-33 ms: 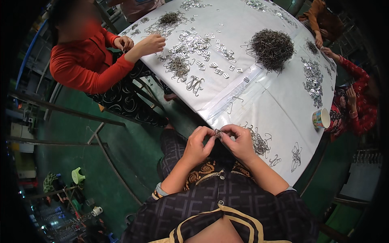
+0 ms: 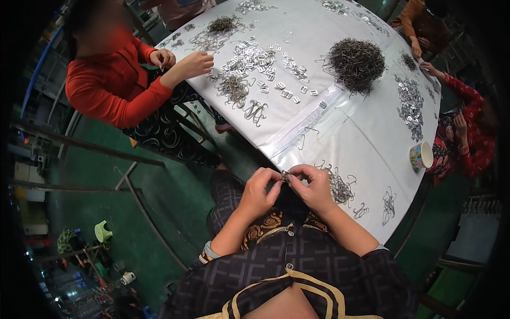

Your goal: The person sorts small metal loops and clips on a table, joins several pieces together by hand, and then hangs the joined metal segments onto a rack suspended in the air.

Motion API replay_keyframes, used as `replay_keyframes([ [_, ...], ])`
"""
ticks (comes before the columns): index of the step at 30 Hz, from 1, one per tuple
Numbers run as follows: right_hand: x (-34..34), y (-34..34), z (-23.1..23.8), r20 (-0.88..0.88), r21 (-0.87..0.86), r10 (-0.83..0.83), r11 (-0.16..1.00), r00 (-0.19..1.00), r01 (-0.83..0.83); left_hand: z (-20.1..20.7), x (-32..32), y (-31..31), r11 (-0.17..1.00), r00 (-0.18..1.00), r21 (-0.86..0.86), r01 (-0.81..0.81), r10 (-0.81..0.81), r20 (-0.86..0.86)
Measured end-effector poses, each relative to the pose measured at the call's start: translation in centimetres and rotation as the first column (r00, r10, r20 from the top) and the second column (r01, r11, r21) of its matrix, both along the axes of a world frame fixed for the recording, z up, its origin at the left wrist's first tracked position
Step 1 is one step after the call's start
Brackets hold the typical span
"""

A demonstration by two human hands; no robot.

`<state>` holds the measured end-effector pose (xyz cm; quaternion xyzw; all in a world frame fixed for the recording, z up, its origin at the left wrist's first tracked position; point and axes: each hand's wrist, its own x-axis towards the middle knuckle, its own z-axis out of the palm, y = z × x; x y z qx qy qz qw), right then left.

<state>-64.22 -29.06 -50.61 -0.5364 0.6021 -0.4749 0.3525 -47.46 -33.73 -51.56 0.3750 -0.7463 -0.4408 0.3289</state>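
Observation:
At the table's near edge, my left hand [image 2: 260, 187] and my right hand [image 2: 312, 187] meet, thumbs and fingertips pinched together. Between them is a small metal piece [image 2: 285, 176], mostly covered by the fingers, so its exact kind does not show. Just right of my right hand lies a loose heap of bent wire hooks [image 2: 340, 186] on the white table covering [image 2: 374, 143]. A couple of single hooks [image 2: 305, 137] lie beyond my fingertips, and smaller groups of hooks [image 2: 389, 205] rest farther right.
Silvery flat buckles [image 2: 249, 58] are scattered across the left of the table. A big dark mound of hooks [image 2: 356, 65] stands farther back. A paper cup [image 2: 421, 154] is at the right edge. A co-worker in red [image 2: 109, 87] works at the left; others sit across and right.
My hands keep the same pinch at the same spot. The red-sleeved co-worker's hand over the table has shifted slightly toward their body.

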Motion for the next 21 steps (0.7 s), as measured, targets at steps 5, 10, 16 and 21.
replay_keyframes([
  [5,0.1,1.0,-0.3,-0.066,-0.035,0.010,0.999,0.998,-0.012,0.1,1.2,-1.6,0.991,0.992,-0.038,0.125,-0.124,0.027],
  [10,0.6,1.8,-0.5,-0.108,-0.046,0.016,0.999,0.994,-0.021,-0.9,-1.4,-4.9,0.972,0.991,-0.225,0.060,-0.030,0.132],
  [16,0.8,2.4,-0.5,-0.129,-0.082,0.051,0.995,0.990,-0.062,-2.8,-9.1,-6.8,0.864,0.939,-0.486,0.128,0.052,0.339],
  [21,0.9,3.1,-0.7,-0.144,-0.083,0.057,0.994,0.988,-0.069,-2.4,-11.5,-7.1,0.757,0.822,-0.589,0.284,0.124,0.556],
])
